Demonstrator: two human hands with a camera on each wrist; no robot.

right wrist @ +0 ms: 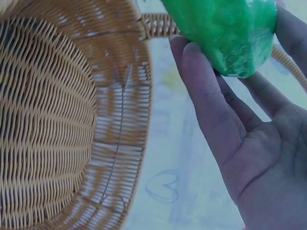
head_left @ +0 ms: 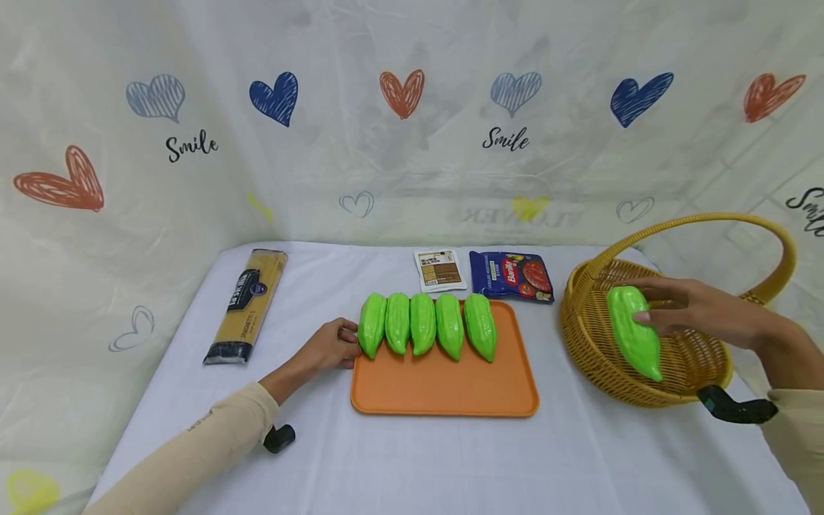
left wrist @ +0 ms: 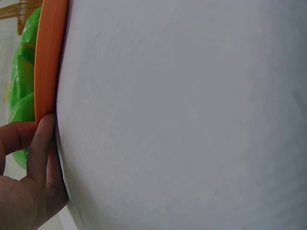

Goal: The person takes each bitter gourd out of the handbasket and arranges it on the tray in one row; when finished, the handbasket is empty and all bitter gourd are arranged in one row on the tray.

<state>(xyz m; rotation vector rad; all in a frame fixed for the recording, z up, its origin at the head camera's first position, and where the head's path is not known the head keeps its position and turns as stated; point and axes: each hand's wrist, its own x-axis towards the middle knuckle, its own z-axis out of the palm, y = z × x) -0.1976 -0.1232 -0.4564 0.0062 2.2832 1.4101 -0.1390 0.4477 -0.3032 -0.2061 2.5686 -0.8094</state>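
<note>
My right hand (head_left: 692, 307) grips a bright green, bumpy bitter melon (head_left: 634, 332) with a pointed lower end, over the opening of the wicker basket (head_left: 579, 343). In the right wrist view, thumb and fingers close around one end of the bitter melon (right wrist: 235, 43), with the basket (right wrist: 115, 120) beside it. On the left, my left hand (head_left: 335, 343) pinches the left rim of an orange tray (head_left: 444, 390); the left wrist view shows fingertips on the tray's edge (left wrist: 48, 62). Several similar bitter melons (head_left: 423, 324) lie side by side along the tray's back half.
A spaghetti pack (head_left: 247, 307) lies at the left of the white table (head_left: 322, 458). Behind the tray are a small white-and-brown packet (head_left: 440, 270) and a blue Barilla pouch (head_left: 511, 275). The basket's tall handle (head_left: 702, 217) arches above it. A printed curtain (head_left: 450, 164) hangs behind.
</note>
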